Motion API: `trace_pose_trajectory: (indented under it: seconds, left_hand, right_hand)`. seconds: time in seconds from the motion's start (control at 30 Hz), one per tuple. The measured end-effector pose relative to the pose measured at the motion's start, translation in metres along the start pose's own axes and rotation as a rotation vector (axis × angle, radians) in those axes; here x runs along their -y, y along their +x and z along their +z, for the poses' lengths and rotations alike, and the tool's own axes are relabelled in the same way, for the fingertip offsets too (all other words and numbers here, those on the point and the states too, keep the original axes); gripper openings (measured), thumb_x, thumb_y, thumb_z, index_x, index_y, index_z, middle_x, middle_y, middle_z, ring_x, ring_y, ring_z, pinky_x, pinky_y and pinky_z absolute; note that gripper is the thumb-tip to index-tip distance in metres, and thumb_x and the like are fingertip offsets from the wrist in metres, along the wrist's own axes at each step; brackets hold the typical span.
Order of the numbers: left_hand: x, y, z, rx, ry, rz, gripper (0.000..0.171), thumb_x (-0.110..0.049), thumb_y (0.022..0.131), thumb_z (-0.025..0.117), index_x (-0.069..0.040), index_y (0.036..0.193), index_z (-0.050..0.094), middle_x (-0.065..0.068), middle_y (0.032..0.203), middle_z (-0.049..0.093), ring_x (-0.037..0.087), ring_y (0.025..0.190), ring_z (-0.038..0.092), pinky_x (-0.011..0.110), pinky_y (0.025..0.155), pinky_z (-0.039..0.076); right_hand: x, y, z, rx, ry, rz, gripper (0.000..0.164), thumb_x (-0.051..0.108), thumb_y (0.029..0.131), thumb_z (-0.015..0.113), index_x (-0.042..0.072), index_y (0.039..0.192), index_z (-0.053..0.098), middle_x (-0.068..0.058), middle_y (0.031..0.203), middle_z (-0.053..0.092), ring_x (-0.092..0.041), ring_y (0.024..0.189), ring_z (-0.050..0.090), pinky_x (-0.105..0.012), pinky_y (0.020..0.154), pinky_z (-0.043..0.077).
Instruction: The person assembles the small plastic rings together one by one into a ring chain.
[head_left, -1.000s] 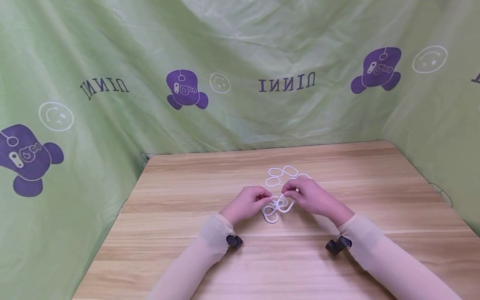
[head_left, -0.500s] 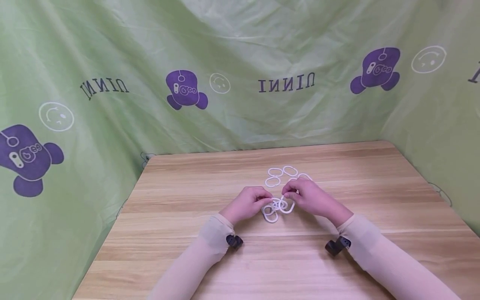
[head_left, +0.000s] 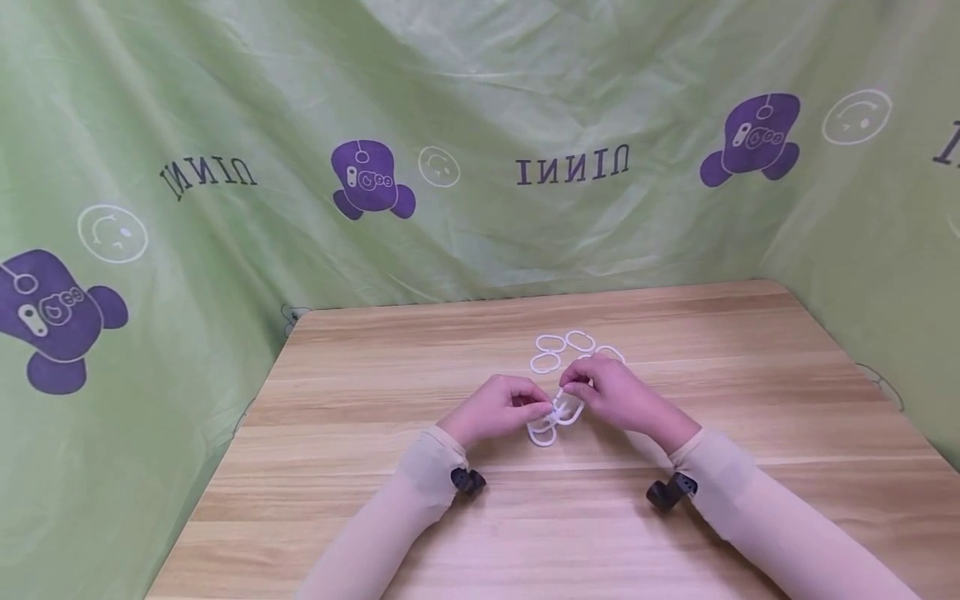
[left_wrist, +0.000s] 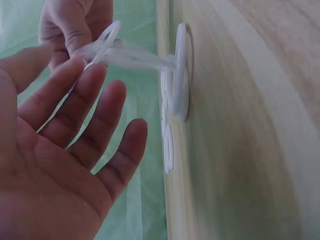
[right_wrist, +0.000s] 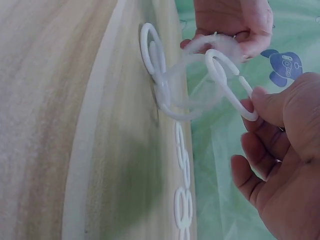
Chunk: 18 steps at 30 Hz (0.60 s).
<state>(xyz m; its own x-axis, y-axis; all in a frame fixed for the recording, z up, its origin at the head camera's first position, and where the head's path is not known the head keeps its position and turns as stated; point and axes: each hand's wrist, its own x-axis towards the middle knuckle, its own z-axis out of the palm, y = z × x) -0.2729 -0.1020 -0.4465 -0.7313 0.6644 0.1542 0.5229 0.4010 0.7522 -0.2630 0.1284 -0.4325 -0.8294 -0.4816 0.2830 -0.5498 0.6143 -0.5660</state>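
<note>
In the head view, both hands work close together over a small bunch of white oval plastic C-rings (head_left: 543, 445). My right hand (head_left: 618, 396) pinches one C-ring (right_wrist: 230, 95) by its end between thumb and fingers; its gap shows near the thumb. My left hand (head_left: 495, 410) has its thumb and index fingertip at another C-ring (left_wrist: 102, 50), which is blurred and appears pinched, while the other fingers spread loosely. Semi-transparent, blurred rings hang linked between the hands and the table. A lower C-ring (left_wrist: 181, 75) of the bunch stands against the tabletop.
More C-rings (head_left: 543, 372) lie on the wooden table (head_left: 420, 358) just beyond the hands, some partly hidden by the right hand. Behind the table hangs a green printed curtain (head_left: 480, 233). Each wrist carries a small black camera (head_left: 670, 493).
My left fingertips have moved slightly right and down, nearer the right hand, now covering part of the bunch. The right hand and its C-ring have shifted a little left. The farther rings stay put.
</note>
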Motion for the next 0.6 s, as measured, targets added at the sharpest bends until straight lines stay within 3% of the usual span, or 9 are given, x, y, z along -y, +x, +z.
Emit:
trace_pose_trajectory:
  seconds: [0.17, 0.4, 0.6]
  left_hand:
    - [0.003, 0.000, 0.001, -0.026, 0.003, -0.014, 0.021, -0.026, 0.096, 0.064, -0.008, 0.095, 0.074, 0.001, 0.084, 0.072, 0.006, 0.074, 0.060, 0.023, 0.069, 0.050]
    - [0.009, 0.001, 0.000, -0.106, 0.037, -0.044, 0.018, -0.029, 0.094, 0.067, -0.013, 0.089, 0.073, -0.009, 0.078, 0.067, 0.006, 0.072, 0.058, 0.024, 0.069, 0.050]
    - [0.009, 0.001, -0.002, -0.155, 0.006, -0.082, 0.015, -0.031, 0.093, 0.069, -0.017, 0.088, 0.070, -0.010, 0.078, 0.065, 0.010, 0.074, 0.058, 0.025, 0.068, 0.050]
  right_hand:
    - [0.004, 0.002, 0.000, -0.038, 0.049, 0.000, 0.003, 0.009, 0.093, 0.067, 0.010, 0.095, 0.069, 0.003, 0.088, 0.067, -0.015, 0.085, 0.058, -0.038, 0.078, 0.048]
    - [0.009, 0.005, 0.003, -0.107, 0.105, 0.005, 0.005, 0.007, 0.093, 0.067, 0.007, 0.097, 0.069, 0.003, 0.086, 0.065, -0.013, 0.076, 0.055, -0.031, 0.068, 0.048]
    - [0.013, 0.005, 0.004, -0.162, 0.137, 0.014, 0.007, 0.007, 0.093, 0.066, 0.006, 0.099, 0.069, 0.003, 0.085, 0.063, -0.014, 0.074, 0.054, -0.031, 0.066, 0.047]
